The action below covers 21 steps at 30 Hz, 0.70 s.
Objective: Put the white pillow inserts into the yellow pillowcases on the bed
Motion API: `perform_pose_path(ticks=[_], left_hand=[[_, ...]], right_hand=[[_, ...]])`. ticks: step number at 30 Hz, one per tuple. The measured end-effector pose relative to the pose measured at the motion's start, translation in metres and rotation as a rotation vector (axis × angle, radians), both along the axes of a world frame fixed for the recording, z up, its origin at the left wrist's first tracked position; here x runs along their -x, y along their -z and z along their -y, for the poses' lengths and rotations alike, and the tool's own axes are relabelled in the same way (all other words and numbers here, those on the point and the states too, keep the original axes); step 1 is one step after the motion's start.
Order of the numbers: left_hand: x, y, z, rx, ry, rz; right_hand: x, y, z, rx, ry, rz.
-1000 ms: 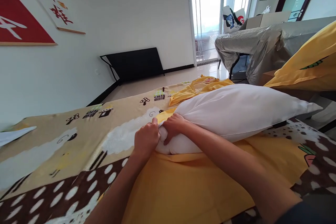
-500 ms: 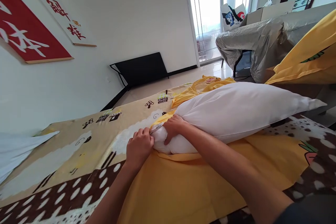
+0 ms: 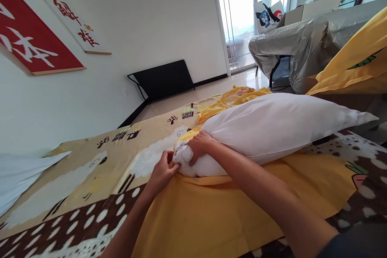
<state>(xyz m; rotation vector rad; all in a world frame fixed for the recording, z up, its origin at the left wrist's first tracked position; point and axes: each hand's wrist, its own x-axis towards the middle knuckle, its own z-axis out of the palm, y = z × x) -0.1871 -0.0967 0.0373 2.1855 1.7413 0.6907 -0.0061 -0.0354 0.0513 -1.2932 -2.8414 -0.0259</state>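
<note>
A plump white pillow (image 3: 272,125) lies across the bed, its near-left end bunched up at the mouth of a yellow pillowcase (image 3: 211,209). Most of the pillow is outside the case. My right hand (image 3: 199,147) is closed on the bunched white end, pressing from above. At the left of that end, my left hand (image 3: 165,169) pinches the edge where yellow cloth meets white; its fingertips are partly hidden. The case spreads flat toward me, with a printed carrot at its right.
A blanket (image 3: 121,153) with sheep and brown dotted borders covers the bed. Another yellow cloth (image 3: 229,102) lies crumpled behind the pillow. More yellow fabric (image 3: 356,56) hangs at right. White cloth (image 3: 27,173) lies at left. A covered sofa (image 3: 287,44) stands beyond.
My left hand has shifted its grip at the bunched end: the fingers that curled over the edge now pinch it with thumb and fingertips. My right hand and the pillow stay nearly still.
</note>
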Motion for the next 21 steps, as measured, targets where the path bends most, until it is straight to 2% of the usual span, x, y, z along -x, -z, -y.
perform_pose_path(ticks=[5, 8, 11, 14, 18, 21], left_hand=[[-0.007, -0.001, 0.004, -0.035, -0.057, 0.001], [-0.008, -0.005, 0.007, -0.044, -0.042, -0.011], [-0.004, -0.015, 0.009, -0.061, -0.018, -0.065], [0.001, -0.029, 0.01, -0.074, -0.05, -0.103], [0.003, -0.047, 0.008, -0.084, -0.103, -0.007], [-0.001, -0.053, 0.004, -0.078, -0.086, 0.103]], right_hand=[[0.0, 0.0, 0.001, -0.008, 0.01, 0.006], [0.0, 0.0, 0.001, -0.013, 0.006, 0.002], [0.0, -0.001, 0.002, -0.007, 0.005, 0.003], [-0.001, -0.002, 0.003, 0.001, 0.007, 0.01], [-0.001, -0.003, 0.005, 0.002, 0.017, 0.003], [-0.001, -0.003, 0.006, -0.01, 0.024, -0.014]])
